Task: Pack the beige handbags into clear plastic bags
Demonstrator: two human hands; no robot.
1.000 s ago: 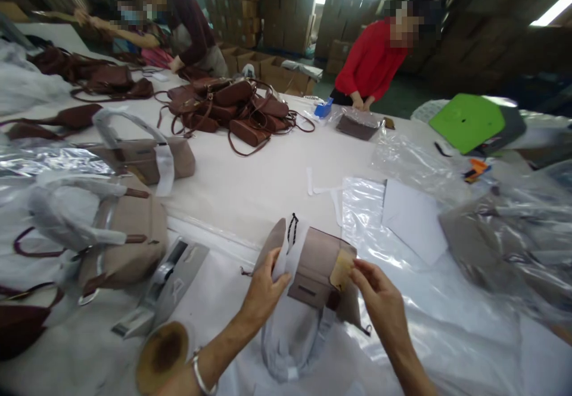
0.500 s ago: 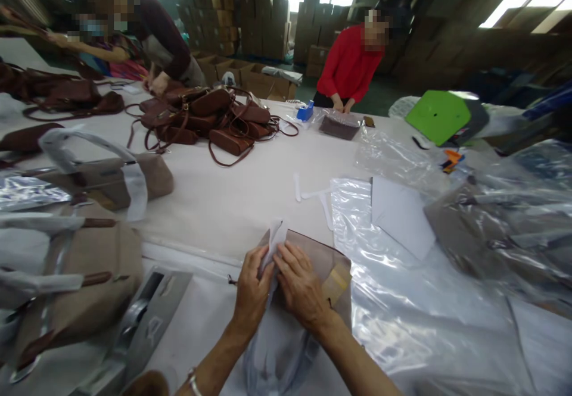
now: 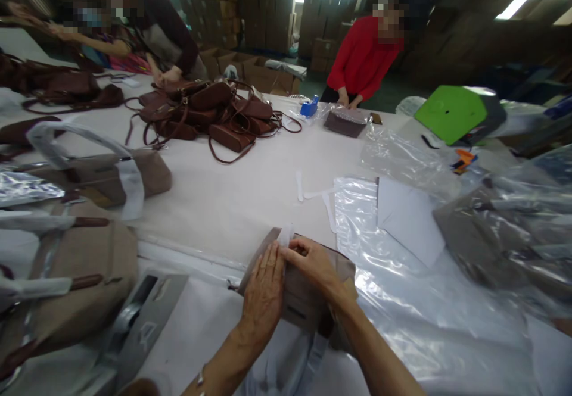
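A taupe handbag [image 3: 304, 292] lies in front of me on the table. Along its top opening runs a white strip [image 3: 285, 235], thin like paper or foam. My left hand [image 3: 264, 283] rests flat against the bag on the strip's left side, fingers stretched out side by side. From the right, my right hand [image 3: 315, 265] pinches the strip between thumb and forefinger. The bag's wrapped handles [image 3: 308, 360] hang toward me, partly covered by my forearms.
Taupe handbags [image 3: 93, 259] with wrapped handles and a grey metal case [image 3: 152, 318] stand left. Brown bags [image 3: 210, 110] are piled further back. Clear plastic [image 3: 402, 301], white sheets [image 3: 406, 217] and loose white strips [image 3: 328, 208] lie right. A person in red [image 3: 361, 56] works opposite.
My left hand has gone from gripping the white strip to lying flat beside it. My right hand has changed from flat to a pinch. The handbag's front now shows more.
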